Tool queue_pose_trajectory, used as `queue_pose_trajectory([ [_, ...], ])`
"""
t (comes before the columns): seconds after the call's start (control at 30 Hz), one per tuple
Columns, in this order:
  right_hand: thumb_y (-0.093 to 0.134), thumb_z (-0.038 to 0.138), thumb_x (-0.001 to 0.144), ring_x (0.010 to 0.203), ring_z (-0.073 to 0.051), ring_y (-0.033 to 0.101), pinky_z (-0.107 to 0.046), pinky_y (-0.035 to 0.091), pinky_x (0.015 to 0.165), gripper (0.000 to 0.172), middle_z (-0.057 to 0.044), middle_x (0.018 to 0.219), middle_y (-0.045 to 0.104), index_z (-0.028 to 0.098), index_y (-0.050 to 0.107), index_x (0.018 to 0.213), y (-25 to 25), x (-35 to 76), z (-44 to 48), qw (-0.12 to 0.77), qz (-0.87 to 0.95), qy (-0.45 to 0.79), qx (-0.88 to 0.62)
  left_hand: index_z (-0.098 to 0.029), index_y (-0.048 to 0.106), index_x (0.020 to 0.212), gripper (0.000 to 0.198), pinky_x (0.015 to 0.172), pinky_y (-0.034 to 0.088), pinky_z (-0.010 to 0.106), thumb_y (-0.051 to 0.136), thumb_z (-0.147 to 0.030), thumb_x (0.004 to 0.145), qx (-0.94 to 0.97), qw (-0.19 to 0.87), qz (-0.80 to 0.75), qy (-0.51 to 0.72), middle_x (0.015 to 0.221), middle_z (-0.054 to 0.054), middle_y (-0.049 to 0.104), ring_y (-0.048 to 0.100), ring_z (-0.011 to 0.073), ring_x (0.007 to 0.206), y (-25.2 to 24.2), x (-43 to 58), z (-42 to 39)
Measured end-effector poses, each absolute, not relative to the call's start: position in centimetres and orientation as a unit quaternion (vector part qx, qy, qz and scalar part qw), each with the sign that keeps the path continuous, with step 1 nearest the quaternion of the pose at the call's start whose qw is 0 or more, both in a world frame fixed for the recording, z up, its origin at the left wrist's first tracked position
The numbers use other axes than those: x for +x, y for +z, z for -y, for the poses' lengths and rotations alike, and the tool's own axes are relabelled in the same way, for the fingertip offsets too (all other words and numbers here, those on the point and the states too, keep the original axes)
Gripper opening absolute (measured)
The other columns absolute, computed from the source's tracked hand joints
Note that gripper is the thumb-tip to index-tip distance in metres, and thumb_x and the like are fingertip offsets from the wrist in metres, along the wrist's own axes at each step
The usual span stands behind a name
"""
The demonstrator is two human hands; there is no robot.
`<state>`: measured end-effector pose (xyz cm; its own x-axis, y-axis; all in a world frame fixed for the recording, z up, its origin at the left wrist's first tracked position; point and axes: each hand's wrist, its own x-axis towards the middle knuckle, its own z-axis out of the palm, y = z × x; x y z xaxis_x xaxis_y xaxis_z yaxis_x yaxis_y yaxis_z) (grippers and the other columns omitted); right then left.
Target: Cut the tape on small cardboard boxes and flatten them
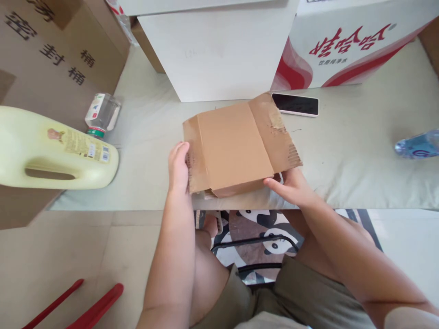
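A small brown cardboard box [231, 141] lies in front of me at the near side of the cloth-covered surface. Its left and right flaps are folded outward, and the right one has torn, rough patches. My left hand [179, 167] is closed against the left flap's outer edge, its fingertips partly hidden. At the near right corner, my right hand [291, 185] grips the box with the thumb along the front edge; its other fingers are hidden beneath the right flap. Just beyond the right flap rests a dark-screened phone [297, 104].
Behind stand a white box [219, 55] and a red-and-white carton [343, 45]. At left are a large carton [61, 59], a pale yellow jug [58, 151] and a clear bottle [103, 112] on its side. A water bottle [418, 144] lies at right.
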<state>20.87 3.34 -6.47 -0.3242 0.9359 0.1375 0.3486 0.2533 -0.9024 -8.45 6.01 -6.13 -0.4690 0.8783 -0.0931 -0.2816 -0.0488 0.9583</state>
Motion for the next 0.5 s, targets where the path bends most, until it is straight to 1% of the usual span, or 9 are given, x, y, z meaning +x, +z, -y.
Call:
queue_pose_trajectory([
  [0.07, 0.068, 0.060, 0.084, 0.109, -0.034, 0.067, -0.050, 0.056, 0.095, 0.052, -0.014, 0.109, 0.071, 0.022, 0.062, 0.119, -6.6, 20.8, -3.5, 0.385, 0.694, 0.378, -0.477, -0.020, 0.066, 0.084, 0.038, 0.096, 0.055, 0.039, 0.070, -0.057, 0.075, 0.270, 0.428, -0.526, 0.684, 0.092, 0.008, 0.072, 0.067, 0.0289, 0.114, -4.8, -8.8, -5.8],
  [0.13, 0.072, 0.059, 0.080, 0.106, -0.034, 0.067, -0.049, 0.057, 0.089, 0.054, -0.014, 0.108, 0.070, 0.021, 0.061, 0.116, -6.7, 20.7, -3.6, 0.401, 0.675, 0.342, -0.515, -0.021, 0.068, 0.088, 0.040, 0.099, 0.053, 0.042, 0.066, -0.059, 0.075, 0.284, 0.455, -0.493, 0.685, 0.097, 0.010, 0.073, 0.064, 0.0310, 0.122, -3.6, -8.7, -5.2],
  [0.2, 0.074, 0.059, 0.076, 0.100, -0.033, 0.067, -0.047, 0.058, 0.082, 0.052, -0.012, 0.101, 0.069, 0.021, 0.062, 0.109, -6.6, 20.7, -3.6, 0.403, 0.656, 0.304, -0.561, -0.022, 0.069, 0.093, 0.043, 0.098, 0.054, 0.045, 0.063, -0.062, 0.077, 0.299, 0.496, -0.471, 0.665, 0.104, 0.012, 0.074, 0.061, 0.0330, 0.126, -2.9, -8.4, -4.6],
  [0.27, 0.076, 0.058, 0.074, 0.089, -0.031, 0.067, -0.045, 0.058, 0.075, 0.045, -0.009, 0.089, 0.069, 0.021, 0.063, 0.097, -6.4, 20.7, -3.6, 0.399, 0.639, 0.284, -0.593, -0.023, 0.070, 0.095, 0.046, 0.092, 0.057, 0.045, 0.062, -0.065, 0.079, 0.292, 0.542, -0.477, 0.627, 0.102, 0.013, 0.075, 0.063, 0.0343, 0.125, -3.0, -8.0, -4.1],
  [0.33, 0.072, 0.057, 0.077, 0.082, -0.029, 0.068, -0.044, 0.058, 0.072, 0.036, -0.007, 0.081, 0.070, 0.022, 0.064, 0.085, -6.3, 20.7, -3.6, 0.412, 0.617, 0.307, -0.596, -0.023, 0.070, 0.094, 0.046, 0.085, 0.060, 0.043, 0.061, -0.067, 0.081, 0.264, 0.580, -0.494, 0.592, 0.092, 0.013, 0.075, 0.067, 0.0346, 0.119, -3.6, -7.9, -3.9],
  [0.37, 0.068, 0.057, 0.081, 0.081, -0.029, 0.069, -0.045, 0.058, 0.073, 0.035, -0.007, 0.080, 0.070, 0.023, 0.065, 0.082, -6.3, 20.7, -3.6, 0.428, 0.602, 0.333, -0.587, -0.023, 0.070, 0.094, 0.045, 0.083, 0.061, 0.042, 0.061, -0.066, 0.082, 0.250, 0.592, -0.501, 0.579, 0.087, 0.012, 0.075, 0.069, 0.0341, 0.116, -3.9, -7.9, -3.9],
  [0.43, 0.059, 0.057, 0.088, 0.089, -0.030, 0.072, -0.047, 0.060, 0.079, 0.034, -0.007, 0.084, 0.073, 0.023, 0.067, 0.083, -6.6, 20.8, -3.7, 0.469, 0.559, 0.391, -0.561, -0.021, 0.070, 0.095, 0.042, 0.083, 0.062, 0.041, 0.061, -0.062, 0.085, 0.233, 0.599, -0.515, 0.567, 0.080, 0.011, 0.073, 0.072, 0.0328, 0.111, -4.5, -8.2, -4.1],
  [0.5, 0.057, 0.056, 0.090, 0.098, -0.031, 0.073, -0.049, 0.060, 0.085, 0.034, -0.007, 0.089, 0.075, 0.025, 0.069, 0.088, -6.9, 20.7, -3.9, 0.506, 0.514, 0.433, -0.541, -0.021, 0.071, 0.095, 0.038, 0.086, 0.062, 0.042, 0.059, -0.056, 0.088, 0.231, 0.586, -0.527, 0.571, 0.078, 0.010, 0.074, 0.073, 0.0317, 0.109, -4.7, -8.4, -4.4],
])
